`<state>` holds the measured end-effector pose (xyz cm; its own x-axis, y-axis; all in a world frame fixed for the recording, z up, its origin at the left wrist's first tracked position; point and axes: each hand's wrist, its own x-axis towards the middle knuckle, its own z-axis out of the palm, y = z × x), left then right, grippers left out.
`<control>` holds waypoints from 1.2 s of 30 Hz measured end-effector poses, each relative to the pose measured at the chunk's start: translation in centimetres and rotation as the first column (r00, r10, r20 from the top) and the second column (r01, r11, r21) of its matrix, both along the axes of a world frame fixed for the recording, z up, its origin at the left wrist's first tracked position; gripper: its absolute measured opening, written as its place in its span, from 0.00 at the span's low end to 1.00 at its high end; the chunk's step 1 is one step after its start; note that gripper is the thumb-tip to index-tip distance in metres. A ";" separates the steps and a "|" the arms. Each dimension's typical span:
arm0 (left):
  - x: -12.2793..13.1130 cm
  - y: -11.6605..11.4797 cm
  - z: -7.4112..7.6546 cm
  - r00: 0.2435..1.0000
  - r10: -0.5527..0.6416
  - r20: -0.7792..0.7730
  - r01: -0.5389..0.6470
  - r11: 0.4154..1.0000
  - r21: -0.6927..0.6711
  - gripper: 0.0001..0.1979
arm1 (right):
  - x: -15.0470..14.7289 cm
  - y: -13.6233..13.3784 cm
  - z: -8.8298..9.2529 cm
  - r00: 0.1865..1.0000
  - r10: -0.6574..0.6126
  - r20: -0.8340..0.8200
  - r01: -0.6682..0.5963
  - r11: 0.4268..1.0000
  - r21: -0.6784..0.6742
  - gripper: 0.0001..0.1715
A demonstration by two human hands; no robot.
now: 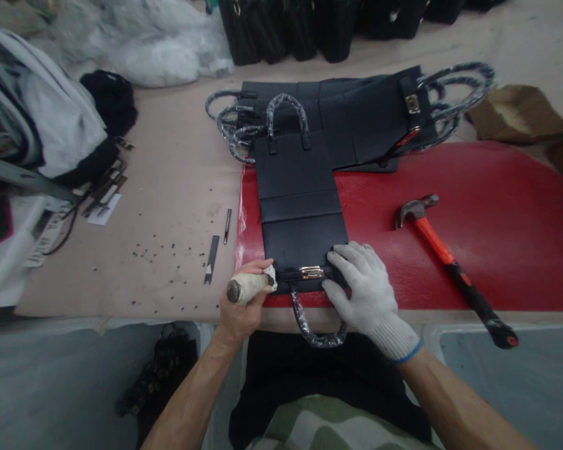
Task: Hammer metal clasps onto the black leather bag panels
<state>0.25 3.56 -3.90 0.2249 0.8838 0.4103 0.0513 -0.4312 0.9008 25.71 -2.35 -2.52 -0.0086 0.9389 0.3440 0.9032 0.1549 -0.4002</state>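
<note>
A black bag panel (300, 240), with a gold clasp (312, 272) near its front edge, lies unfolded lengthwise in front of me. One plastic-wrapped handle (304, 322) hangs over the table edge toward me; another stands at the panel's far end. My left hand (244, 306), bare, is closed round a white-wrapped tool handle (249, 287) with a dark round end, at the panel's left front corner. The tool's working end is hidden. In a white knit glove, my right hand (363, 281) rests on the panel's right front corner, fingers apart, beside the clasp.
On the red mat (497, 219) to the right lies a claw hammer (443, 253). Stacked black bag pieces (356, 119) sit behind the panel. Left are a flat metal blade (211, 259), a small metal punch (228, 226) and dark specks. A cardboard box (516, 112) stands back right.
</note>
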 end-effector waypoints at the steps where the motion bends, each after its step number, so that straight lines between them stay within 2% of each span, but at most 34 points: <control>1: 0.0 0.0 0.0 1.000 0.000 0.003 0.000 1.000 -0.002 0.12 | 0.0 0.0 0.0 1.000 0.000 0.001 0.000 1.000 0.001 0.24; 6: 0.0 0.0 -0.3 1.000 0.008 -0.010 -0.009 1.000 -0.004 0.12 | 0.0 0.0 -0.1 1.000 -0.004 0.011 0.004 1.000 -0.006 0.24; 12: 0.3 -0.3 -0.4 0.999 0.010 -0.036 -0.007 0.998 0.066 0.13 | -0.1 0.0 0.2 1.000 -0.007 0.012 0.007 1.000 -0.010 0.24; 18: 0.2 -0.5 -0.4 0.999 0.025 -0.038 -0.024 0.999 0.028 0.12 | -0.1 0.0 0.3 1.000 -0.010 0.008 0.010 1.000 -0.004 0.24; 30: 0.4 1.7 0.7 0.976 -0.091 -0.198 0.097 0.995 0.018 0.08 | -0.2 -0.1 0.1 1.000 -0.021 -0.017 0.021 1.000 -0.003 0.24; 36: 0.9 1.8 1.3 0.971 -0.082 -0.226 0.084 0.996 -0.002 0.08 | -0.2 -0.1 0.2 1.000 -0.021 -0.023 0.021 1.000 0.003 0.24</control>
<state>1.20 5.35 -2.59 0.3852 0.8550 0.3473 0.2166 -0.4496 0.8666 25.54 -2.47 -2.29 0.0189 0.9378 0.3467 0.8970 0.1373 -0.4202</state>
